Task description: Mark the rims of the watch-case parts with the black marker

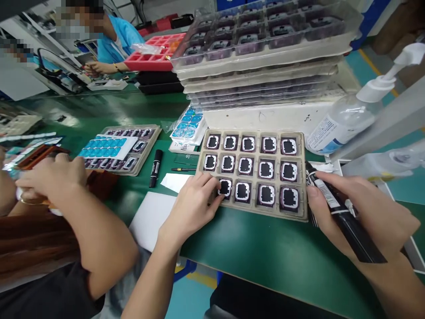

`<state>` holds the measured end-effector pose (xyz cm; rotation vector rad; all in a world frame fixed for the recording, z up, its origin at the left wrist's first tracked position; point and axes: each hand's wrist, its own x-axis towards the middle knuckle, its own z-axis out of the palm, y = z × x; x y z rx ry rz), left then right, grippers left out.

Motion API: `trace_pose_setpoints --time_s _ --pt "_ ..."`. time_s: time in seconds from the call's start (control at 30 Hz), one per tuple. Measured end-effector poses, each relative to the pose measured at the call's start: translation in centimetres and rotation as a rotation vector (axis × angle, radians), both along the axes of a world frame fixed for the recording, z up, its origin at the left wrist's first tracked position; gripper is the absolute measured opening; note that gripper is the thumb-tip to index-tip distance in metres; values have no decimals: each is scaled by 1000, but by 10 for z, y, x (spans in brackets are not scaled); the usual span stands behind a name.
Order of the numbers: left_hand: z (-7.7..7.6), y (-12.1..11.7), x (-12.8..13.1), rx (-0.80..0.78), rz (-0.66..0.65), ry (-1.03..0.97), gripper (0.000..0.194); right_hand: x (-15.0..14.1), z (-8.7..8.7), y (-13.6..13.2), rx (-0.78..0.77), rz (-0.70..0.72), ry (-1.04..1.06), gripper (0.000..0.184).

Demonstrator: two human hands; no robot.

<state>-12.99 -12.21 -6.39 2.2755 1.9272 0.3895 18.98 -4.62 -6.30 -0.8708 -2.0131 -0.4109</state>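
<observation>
A beige tray point(229, 206) holds rows of small square black parts with white frames point(245, 165), each in its own pocket. At its front left corner, my left hand point(195, 199) has its thumb and fingertips closed on the edges of the square part point(225, 188) in that pocket. My right hand point(375, 212), beyond the tray's right edge, grips a black marker pen point(332, 199) with a white label. The pen points up and left, its tip end close to the tray's rim.
Stacked clear-lidded trays point(262, 48) stand behind on a white box point(259, 119). A pump bottle point(345, 115) is at the right. Left are another marker point(155, 168), white paper point(154, 217), blue stickers point(106, 147) and a second tray point(146, 150). A co-worker's arm point(96, 221) is close by.
</observation>
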Motion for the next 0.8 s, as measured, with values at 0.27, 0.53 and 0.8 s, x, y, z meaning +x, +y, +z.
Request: trace_pose_setpoints --time_s 0.27,0.53,0.8 --pt "-6 -3 -3 16 -3 -43 8 -3 5 1 -15 29 -11 43" --pt "-17 -4 -6 129 -99 -23 16 -3 1 -1 -49 17 -17 35" --pt "-15 -3 -12 64 -160 -33 21 -2 5 -3 -69 6 -55 29"
